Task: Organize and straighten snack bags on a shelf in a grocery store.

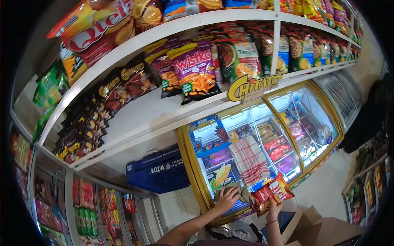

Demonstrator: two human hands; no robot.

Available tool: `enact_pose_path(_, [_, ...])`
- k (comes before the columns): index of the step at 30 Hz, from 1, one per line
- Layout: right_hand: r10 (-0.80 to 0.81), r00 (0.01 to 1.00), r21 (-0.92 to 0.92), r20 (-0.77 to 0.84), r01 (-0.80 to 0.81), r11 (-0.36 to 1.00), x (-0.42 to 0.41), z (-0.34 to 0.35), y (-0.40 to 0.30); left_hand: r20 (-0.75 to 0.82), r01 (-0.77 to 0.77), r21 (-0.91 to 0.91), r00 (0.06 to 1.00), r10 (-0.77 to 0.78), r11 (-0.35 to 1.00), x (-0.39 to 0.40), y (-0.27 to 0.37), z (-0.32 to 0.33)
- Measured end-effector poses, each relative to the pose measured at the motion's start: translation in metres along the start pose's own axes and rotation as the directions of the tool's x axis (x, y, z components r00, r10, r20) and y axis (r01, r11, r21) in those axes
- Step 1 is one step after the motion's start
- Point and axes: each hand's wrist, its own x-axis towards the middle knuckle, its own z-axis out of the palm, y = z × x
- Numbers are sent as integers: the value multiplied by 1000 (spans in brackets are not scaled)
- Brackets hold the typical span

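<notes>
My right hand point(273, 210) grips a red Qtela snack bag point(267, 196) by its lower edge, just above the near rim of the chest freezer point(197, 184). To the left, my left hand point(227, 199) rests with spread fingers on a folded grey-green cloth point(238, 191) on the freezer's glass lid. A red-and-white checked cloth point(250, 158) lies flat on the lid beyond both hands. Frozen goods in wire baskets show through the glass.
White shelves point(147, 118) with snack bags span the view above the freezer. A blue Aqua box point(158, 170) stands left of it. An open cardboard box point(300, 226) is at the lower right, and a rack point(69, 196) of packets is at the left.
</notes>
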Motion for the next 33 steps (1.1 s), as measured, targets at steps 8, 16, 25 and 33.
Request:
enact_pose_path(8, [-13,980,45,199,4,999,26,6,-42,21,435,-840,621,-783,323,38,4,-37])
enact_pose_path(16, [-86,909,122,407,39,992,56,18,-73,609,-27,-611,622,-491,-792,54,-16,-100])
enact_pose_path(25, [31,587,-109,809,99,989,4,80,-94,46,165,-973,822,-568,159,78,59,-118])
enact_pose_path(33, [70,524,-131,849,80,988,7,108,-90,-147,72,-964,661,-736,257,78,57,-97])
